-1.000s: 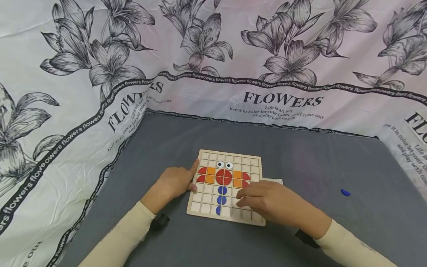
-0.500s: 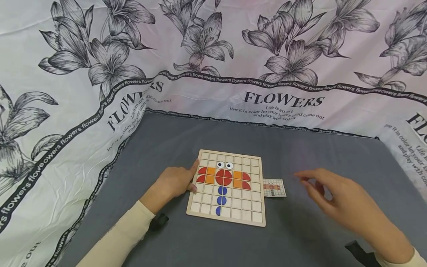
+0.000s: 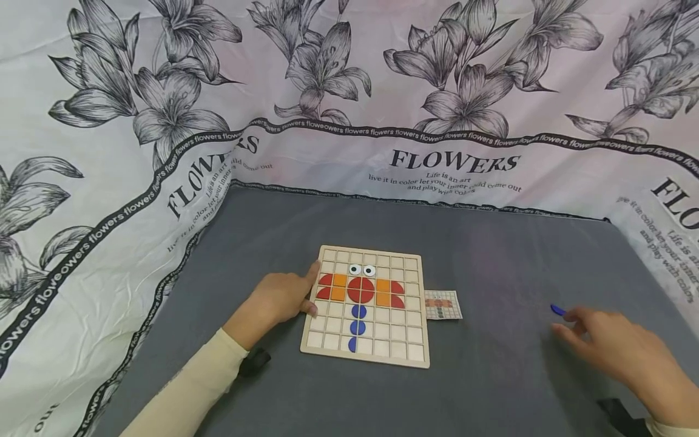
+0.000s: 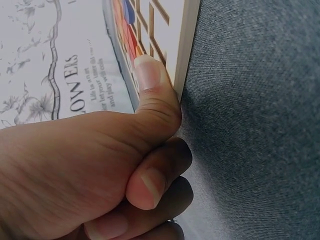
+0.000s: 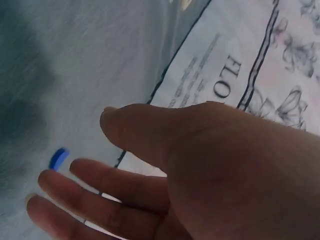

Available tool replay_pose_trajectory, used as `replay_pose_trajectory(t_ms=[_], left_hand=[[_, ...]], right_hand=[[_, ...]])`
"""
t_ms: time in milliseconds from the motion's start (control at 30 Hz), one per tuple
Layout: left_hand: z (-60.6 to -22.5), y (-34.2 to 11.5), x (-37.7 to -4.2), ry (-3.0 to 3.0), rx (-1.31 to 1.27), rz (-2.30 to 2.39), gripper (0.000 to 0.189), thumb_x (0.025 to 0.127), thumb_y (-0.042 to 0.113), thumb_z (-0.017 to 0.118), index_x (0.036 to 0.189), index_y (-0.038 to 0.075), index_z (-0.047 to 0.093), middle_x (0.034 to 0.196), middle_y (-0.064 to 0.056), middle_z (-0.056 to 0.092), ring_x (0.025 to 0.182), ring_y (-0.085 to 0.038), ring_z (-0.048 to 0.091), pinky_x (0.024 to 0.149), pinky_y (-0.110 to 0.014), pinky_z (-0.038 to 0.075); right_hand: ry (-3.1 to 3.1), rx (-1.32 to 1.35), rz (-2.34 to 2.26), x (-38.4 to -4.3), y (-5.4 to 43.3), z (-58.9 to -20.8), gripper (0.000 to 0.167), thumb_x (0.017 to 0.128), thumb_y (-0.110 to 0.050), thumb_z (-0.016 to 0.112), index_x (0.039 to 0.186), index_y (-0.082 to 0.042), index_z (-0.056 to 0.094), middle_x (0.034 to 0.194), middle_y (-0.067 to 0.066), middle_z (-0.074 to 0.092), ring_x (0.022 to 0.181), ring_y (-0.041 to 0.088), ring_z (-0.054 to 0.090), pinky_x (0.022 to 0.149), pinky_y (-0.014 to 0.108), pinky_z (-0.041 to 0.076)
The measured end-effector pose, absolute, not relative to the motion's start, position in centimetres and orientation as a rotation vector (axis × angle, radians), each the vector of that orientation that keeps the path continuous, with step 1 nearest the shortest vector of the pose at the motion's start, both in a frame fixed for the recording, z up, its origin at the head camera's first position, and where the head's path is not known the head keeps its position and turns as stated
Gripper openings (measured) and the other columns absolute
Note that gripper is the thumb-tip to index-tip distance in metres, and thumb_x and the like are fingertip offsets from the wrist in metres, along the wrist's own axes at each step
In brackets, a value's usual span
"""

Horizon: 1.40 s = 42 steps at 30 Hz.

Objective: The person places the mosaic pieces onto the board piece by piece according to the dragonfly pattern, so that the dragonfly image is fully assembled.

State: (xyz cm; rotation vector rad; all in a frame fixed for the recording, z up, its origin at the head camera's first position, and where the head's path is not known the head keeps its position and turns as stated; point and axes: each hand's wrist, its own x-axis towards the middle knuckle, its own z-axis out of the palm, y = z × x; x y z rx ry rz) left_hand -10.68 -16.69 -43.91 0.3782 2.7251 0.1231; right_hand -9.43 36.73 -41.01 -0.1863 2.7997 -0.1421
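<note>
A wooden grid board (image 3: 404, 359) lies on the grey cloth in the head view, with red, orange and blue pieces and two googly eyes set in its squares. My left hand (image 3: 276, 297) holds its left edge; in the left wrist view the thumb (image 4: 150, 80) lies over the rim and other fingers are curled below. To the right, a loose blue half-circle piece (image 3: 557, 310) lies by the fingertips of my right hand (image 3: 617, 346). The right wrist view shows that blue piece (image 5: 59, 159) just beyond the fingers, thumb spread apart from them.
A small printed pattern card (image 3: 443, 305) lies against the board's right side, its left edge by the frame. White flower-printed fabric (image 3: 459, 164) hangs behind and at the sides of the grey cloth (image 3: 491, 376).
My right hand has left the board and moved right to the loose blue piece, uncovering the pattern card. The left hand stays at the board's edge. The head view has shifted slightly.
</note>
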Motion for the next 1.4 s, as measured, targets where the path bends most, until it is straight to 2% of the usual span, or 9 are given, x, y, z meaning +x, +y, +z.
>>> replay_pose_trajectory(t_ms=[167, 333, 500, 700, 933, 1100, 1200, 1300, 1400], left_hand=[[-44.0, -16.7, -10.4, 2.73, 0.375, 0.127, 0.099, 0.091, 0.046, 0.077, 0.167, 0.006, 0.029, 0.088, -0.011, 0.073, 0.08, -0.024, 0.065, 0.075, -0.044, 0.052], [-44.0, -16.7, -10.5, 2.72, 0.356, 0.13, 0.099, 0.092, 0.048, 0.074, 0.169, 0.008, 0.026, 0.083, -0.008, 0.07, 0.077, -0.023, 0.062, 0.075, -0.043, 0.051], [-44.1, -16.7, -10.5, 2.712, 0.355, 0.145, 0.099, 0.093, 0.048, 0.074, 0.169, 0.008, 0.026, 0.082, -0.008, 0.069, 0.076, -0.023, 0.062, 0.076, -0.044, 0.051], [-44.2, -16.6, -10.5, 2.716, 0.363, 0.145, 0.099, 0.093, 0.048, 0.074, 0.169, 0.008, 0.025, 0.076, -0.006, 0.066, 0.072, -0.022, 0.059, 0.072, -0.042, 0.049], [-44.1, -16.5, -10.6, 2.729, 0.357, 0.135, 0.098, 0.093, 0.047, 0.074, 0.169, 0.009, 0.025, 0.072, -0.005, 0.063, 0.07, -0.022, 0.058, 0.07, -0.041, 0.048], [-43.9, -16.5, -10.5, 2.734, 0.369, 0.129, 0.098, 0.093, 0.046, 0.075, 0.168, 0.008, 0.027, 0.071, -0.004, 0.063, 0.071, -0.021, 0.059, 0.07, -0.041, 0.049], [-43.9, -16.5, -10.4, 2.74, 0.372, 0.131, 0.098, 0.093, 0.046, 0.075, 0.168, 0.008, 0.027, 0.071, -0.004, 0.063, 0.07, -0.021, 0.059, 0.069, -0.041, 0.049], [-44.1, -16.6, -10.4, 2.739, 0.371, 0.135, 0.097, 0.093, 0.046, 0.075, 0.168, 0.008, 0.027, 0.072, -0.004, 0.064, 0.071, -0.021, 0.059, 0.069, -0.041, 0.049], [-44.2, -16.6, -10.5, 2.737, 0.369, 0.129, 0.098, 0.093, 0.046, 0.075, 0.169, 0.008, 0.026, 0.071, -0.004, 0.063, 0.07, -0.02, 0.059, 0.069, -0.04, 0.049]], right_hand=[[2.764, -0.119, -0.073, -9.9, 37.9, -42.4, 0.07, 0.101, -0.052, 0.067, 0.132, 0.011, 0.064, 0.109, 0.025, 0.072, 0.091, 0.048, 0.068, 0.067, 0.061, 0.05], [2.796, -0.086, 0.001, -10.2, 37.9, -43.4, 0.075, 0.099, -0.053, 0.069, 0.141, 0.009, 0.057, 0.125, 0.041, 0.053, 0.107, 0.064, 0.056, 0.072, 0.071, 0.047], [2.799, -0.093, 0.017, -10.0, 37.6, -44.0, 0.079, 0.099, -0.057, 0.067, 0.148, 0.004, 0.053, 0.133, 0.042, 0.047, 0.116, 0.067, 0.049, 0.075, 0.077, 0.044], [2.783, -0.078, 0.053, -9.9, 37.2, -44.4, 0.084, 0.098, -0.056, 0.069, 0.145, 0.012, 0.053, 0.132, 0.041, 0.047, 0.116, 0.064, 0.049, 0.078, 0.074, 0.045], [2.914, -0.174, 0.068, -10.7, 36.4, -44.6, 0.067, 0.096, -0.04, 0.077, 0.131, 0.015, 0.062, 0.119, 0.039, 0.058, 0.106, 0.059, 0.059, 0.078, 0.068, 0.049], [3.003, -0.275, -0.029, -11.2, 36.2, -44.4, 0.048, 0.095, -0.027, 0.078, 0.129, 0.005, 0.068, 0.122, 0.034, 0.062, 0.105, 0.059, 0.062, 0.072, 0.069, 0.049], [3.078, -0.332, -0.089, -11.3, 36.1, -44.4, 0.035, 0.093, -0.018, 0.078, 0.123, -0.001, 0.073, 0.115, 0.029, 0.066, 0.092, 0.057, 0.065, 0.064, 0.069, 0.048], [3.155, -0.377, -0.12, -11.4, 36.0, -44.7, 0.024, 0.09, -0.012, 0.079, 0.112, -0.003, 0.078, 0.102, 0.024, 0.07, 0.075, 0.052, 0.067, 0.054, 0.064, 0.047], [3.206, -0.399, -0.133, -11.7, 35.9, -44.9, 0.015, 0.089, -0.008, 0.08, 0.103, -0.005, 0.081, 0.09, 0.019, 0.07, 0.066, 0.047, 0.066, 0.049, 0.061, 0.045]])
